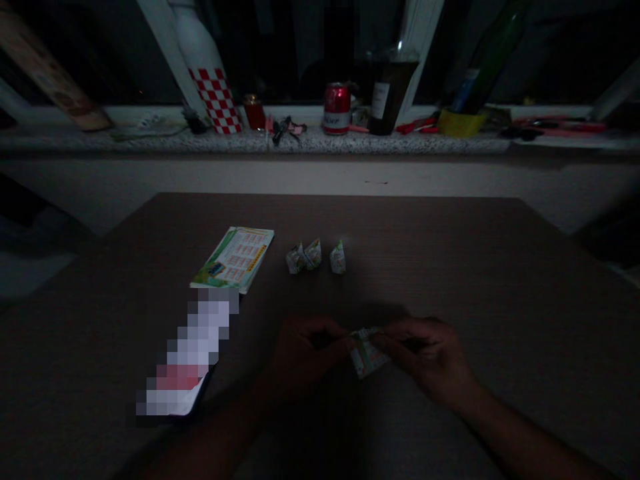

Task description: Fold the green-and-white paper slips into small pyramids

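Note:
A small folded piece of printed paper [367, 353] is held between both hands just above the brown table [450, 253]. My left hand [305, 350] pinches its left edge with curled fingers. My right hand [427, 357] pinches its right edge, fingers closed. Three small folded paper shapes [315, 257] stand in a row on the table beyond the hands. A stack of printed paper sheets [235, 259] lies to their left.
A long flat item [187, 357], blurred out, lies on the table left of my left hand. On the window sill [150, 141] at the back stand a red can [337, 108], a dark bottle [390, 93], a red-and-white checked container [215, 99] and tape [454, 123].

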Available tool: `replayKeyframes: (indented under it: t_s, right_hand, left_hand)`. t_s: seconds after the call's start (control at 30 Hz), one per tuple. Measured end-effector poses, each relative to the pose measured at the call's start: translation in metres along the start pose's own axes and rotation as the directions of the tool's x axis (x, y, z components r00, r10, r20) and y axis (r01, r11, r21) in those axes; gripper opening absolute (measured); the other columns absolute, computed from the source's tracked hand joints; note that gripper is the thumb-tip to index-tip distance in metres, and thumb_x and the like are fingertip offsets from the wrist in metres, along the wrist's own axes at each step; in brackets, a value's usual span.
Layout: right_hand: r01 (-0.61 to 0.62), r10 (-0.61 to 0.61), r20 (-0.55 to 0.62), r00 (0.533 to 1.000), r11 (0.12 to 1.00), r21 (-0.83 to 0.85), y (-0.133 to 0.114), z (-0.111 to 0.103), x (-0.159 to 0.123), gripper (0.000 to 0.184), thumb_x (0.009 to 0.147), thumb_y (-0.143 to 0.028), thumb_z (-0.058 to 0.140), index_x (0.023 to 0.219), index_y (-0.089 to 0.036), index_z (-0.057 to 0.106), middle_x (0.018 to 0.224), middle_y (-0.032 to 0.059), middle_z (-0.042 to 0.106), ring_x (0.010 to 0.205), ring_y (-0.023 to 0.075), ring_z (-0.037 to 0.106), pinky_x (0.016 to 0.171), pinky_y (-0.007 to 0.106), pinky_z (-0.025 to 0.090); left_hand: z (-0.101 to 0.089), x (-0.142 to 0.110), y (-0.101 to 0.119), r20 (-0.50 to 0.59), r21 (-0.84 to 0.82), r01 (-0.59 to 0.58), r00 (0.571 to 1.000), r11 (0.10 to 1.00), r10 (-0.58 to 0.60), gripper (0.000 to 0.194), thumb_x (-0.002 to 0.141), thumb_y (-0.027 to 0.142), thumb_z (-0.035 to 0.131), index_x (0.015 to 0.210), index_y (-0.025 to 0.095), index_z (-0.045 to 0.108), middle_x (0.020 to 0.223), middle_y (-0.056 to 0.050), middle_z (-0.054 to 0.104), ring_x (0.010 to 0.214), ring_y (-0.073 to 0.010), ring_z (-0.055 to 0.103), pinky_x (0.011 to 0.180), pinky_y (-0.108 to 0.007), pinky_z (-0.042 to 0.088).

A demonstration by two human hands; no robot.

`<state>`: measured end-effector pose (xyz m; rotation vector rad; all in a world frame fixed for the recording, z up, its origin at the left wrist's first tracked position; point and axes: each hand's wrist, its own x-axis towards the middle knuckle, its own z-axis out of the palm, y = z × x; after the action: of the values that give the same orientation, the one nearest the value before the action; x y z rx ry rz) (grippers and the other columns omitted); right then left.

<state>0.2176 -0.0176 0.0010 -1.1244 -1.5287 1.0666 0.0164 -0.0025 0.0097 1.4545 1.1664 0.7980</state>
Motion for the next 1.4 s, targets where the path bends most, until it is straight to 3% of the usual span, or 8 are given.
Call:
replayKeyframes:
  t_s: [0.1, 0.3, 0.43, 0.57, 0.77, 0.97, 1.13, 1.4]
  right_hand:
    - [-0.04, 0.039, 0.013, 0.999, 0.998, 0.039, 0.0007, 0.0005, -0.0005, 0.007, 0.077, -0.024, 0.07, 0.075, -0.019, 0.074, 0.065, 0.0022, 0.074, 0.054, 0.0121, 0.066, 0.049, 0.018, 0.051]
    - [-0.194, 0.171, 0.165, 0.972, 0.972, 0.137, 0.0034, 0.0012, 0.0029, 0.011, 0.079, -0.028, 0.068, 0.078, -0.018, 0.072, 0.07, 0.0033, 0.073, 0.064, 0.0136, 0.067, 0.059, 0.021, 0.052]
    - [-0.168, 0.166, 0.044, 0.985, 0.984, 0.062, 0.006, -0.0003, 0.0021, 0.015, 0.075, -0.029, 0.071, 0.068, -0.016, 0.07, 0.058, 0.0017, 0.067, 0.051, 0.0102, 0.058, 0.048, 0.019, 0.045]
    - [-0.18, 0.185, -0.035, 0.982, 0.977, 0.114, 0.005, -0.0008, 0.0039, 0.017, 0.073, -0.032, 0.074, 0.07, -0.016, 0.069, 0.059, 0.0014, 0.067, 0.051, 0.0107, 0.058, 0.049, 0.02, 0.047]
    - [-0.259, 0.235, 0.119, 0.965, 0.928, 0.269, -0.0003, 0.0027, 0.0061, 0.025, 0.072, -0.041, 0.075, 0.08, -0.017, 0.07, 0.068, 0.0027, 0.071, 0.061, 0.0138, 0.065, 0.057, 0.023, 0.053]
    - [-0.265, 0.243, 0.159, 0.957, 0.954, 0.142, 0.0039, 0.0003, 0.004, 0.023, 0.074, -0.037, 0.074, 0.068, -0.015, 0.07, 0.053, -0.0001, 0.063, 0.046, 0.0094, 0.055, 0.045, 0.02, 0.044]
    - [-0.249, 0.217, 0.177, 0.96, 0.951, 0.186, 0.0, 0.0011, 0.004, 0.023, 0.076, -0.039, 0.072, 0.074, -0.016, 0.072, 0.059, 0.0004, 0.067, 0.052, 0.0108, 0.059, 0.05, 0.021, 0.048]
    - [-0.243, 0.213, 0.205, 0.955, 0.96, 0.136, 0.0019, -0.0032, 0.0036, 0.029, 0.077, -0.038, 0.072, 0.059, -0.015, 0.068, 0.054, 0.0013, 0.065, 0.048, 0.0103, 0.056, 0.047, 0.021, 0.044]
  left_hand:
    - [0.0005, -0.0001, -0.0009, 0.022, -0.056, 0.031, 0.999, 0.998, -0.03, 0.016, 0.072, 0.03, 0.071, 0.068, 0.015, 0.071, 0.061, 0.0, 0.067, 0.057, -0.0104, 0.056, 0.053, -0.019, 0.041]
    - [0.0037, -0.0001, -0.0032, -0.093, -0.141, 0.029, 0.995, 0.99, -0.043, 0.016, 0.072, 0.03, 0.07, 0.068, 0.015, 0.069, 0.063, 0.0, 0.066, 0.059, -0.0113, 0.056, 0.055, -0.019, 0.041]
    - [0.0047, 0.0015, -0.0052, -0.038, -0.087, 0.063, 0.997, 0.994, -0.067, 0.019, 0.073, 0.032, 0.068, 0.068, 0.014, 0.066, 0.064, -0.001, 0.065, 0.06, -0.0119, 0.055, 0.055, -0.021, 0.041]
    - [0.0068, 0.0017, -0.0071, 0.085, 0.045, 0.08, 0.993, 0.996, -0.084, 0.023, 0.074, 0.034, 0.066, 0.065, 0.013, 0.063, 0.058, 0.001, 0.057, 0.053, -0.0095, 0.048, 0.049, -0.02, 0.033]
    - [0.0076, -0.0007, -0.006, 0.044, 0.002, 0.083, 0.996, 0.997, -0.083, 0.025, 0.079, 0.036, 0.063, 0.066, 0.014, 0.063, 0.059, 0.001, 0.059, 0.056, -0.011, 0.051, 0.054, -0.021, 0.037]
    - [0.0077, 0.002, -0.0048, 0.053, -0.037, 0.078, 0.996, 0.996, -0.076, 0.02, 0.072, 0.031, 0.071, 0.082, 0.014, 0.069, 0.073, -0.001, 0.066, 0.066, -0.0139, 0.058, 0.061, -0.023, 0.042]
    - [0.0058, 0.0041, -0.0017, 0.081, -0.022, 0.138, 0.987, 0.99, -0.136, 0.022, 0.073, 0.032, 0.07, 0.064, 0.013, 0.066, 0.057, 0.001, 0.06, 0.055, -0.0109, 0.051, 0.052, -0.021, 0.035]
    - [0.0035, 0.0055, -0.0049, 0.192, -0.172, 0.193, 0.968, 0.966, -0.159, 0.023, 0.07, 0.034, 0.074, 0.067, 0.013, 0.067, 0.063, -0.001, 0.066, 0.057, -0.0112, 0.056, 0.055, -0.021, 0.039]
